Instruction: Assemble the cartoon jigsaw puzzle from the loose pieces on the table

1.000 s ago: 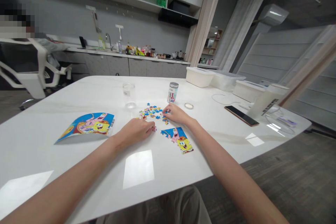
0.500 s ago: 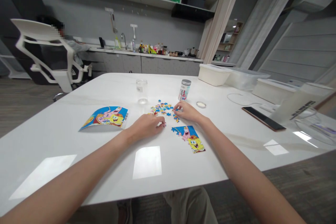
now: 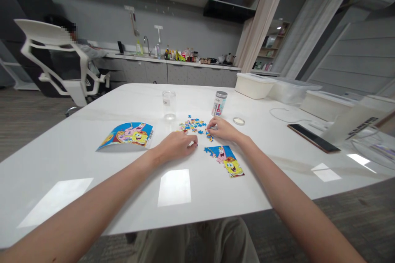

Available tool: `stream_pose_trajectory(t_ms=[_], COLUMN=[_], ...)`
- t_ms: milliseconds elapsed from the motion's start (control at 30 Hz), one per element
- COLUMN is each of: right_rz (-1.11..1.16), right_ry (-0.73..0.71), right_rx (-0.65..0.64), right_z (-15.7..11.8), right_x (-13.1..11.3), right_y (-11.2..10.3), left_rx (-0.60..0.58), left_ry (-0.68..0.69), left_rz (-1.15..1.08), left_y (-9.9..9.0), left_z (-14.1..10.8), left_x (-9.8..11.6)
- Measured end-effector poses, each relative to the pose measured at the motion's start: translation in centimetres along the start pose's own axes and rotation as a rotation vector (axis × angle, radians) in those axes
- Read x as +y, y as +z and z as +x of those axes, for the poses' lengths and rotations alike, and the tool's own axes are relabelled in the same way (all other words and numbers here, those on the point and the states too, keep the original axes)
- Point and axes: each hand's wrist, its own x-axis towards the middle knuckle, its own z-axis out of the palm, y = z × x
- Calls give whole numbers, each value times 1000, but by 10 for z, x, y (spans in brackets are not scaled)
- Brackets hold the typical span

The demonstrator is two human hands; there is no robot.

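Loose puzzle pieces [image 3: 193, 124] lie in a pile on the white table [image 3: 129, 197]. My left hand [image 3: 176, 145] is pinched on a small puzzle piece, just in front of the pile. At the pile's right edge, my right hand [image 3: 224, 129] has its fingers closed; whatever they hold is too small to make out. A partly joined puzzle [image 3: 226, 159] with a yellow and a pink figure lies flat between my forearms. The curved picture sheet [image 3: 128, 134] rests to the left of my left hand.
Behind the pile stand a clear jar [image 3: 169, 106] and a silver-lidded can [image 3: 219, 103], with a round lid [image 3: 238, 121] nearby. On the right are a phone [image 3: 313, 138], cables and plastic boxes [image 3: 254, 86]. A person sits in a white chair [image 3: 61, 57] at the far left.
The camera view has shifted slightly, so the things on the table appear a little further right. Both hands stay in nearly the same places, with their fingers still closed.
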Motion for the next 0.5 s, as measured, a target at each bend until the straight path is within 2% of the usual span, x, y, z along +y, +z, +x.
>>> stream_pose_trajectory(t_ms=[500], right_rz=[-36], right_ry=[-62], right_rx=[-19], right_z=[1], right_x=[5], right_y=[4], left_rx=[-26], left_ry=[2], left_rz=[43], left_y=[0], left_z=[2], left_x=[4])
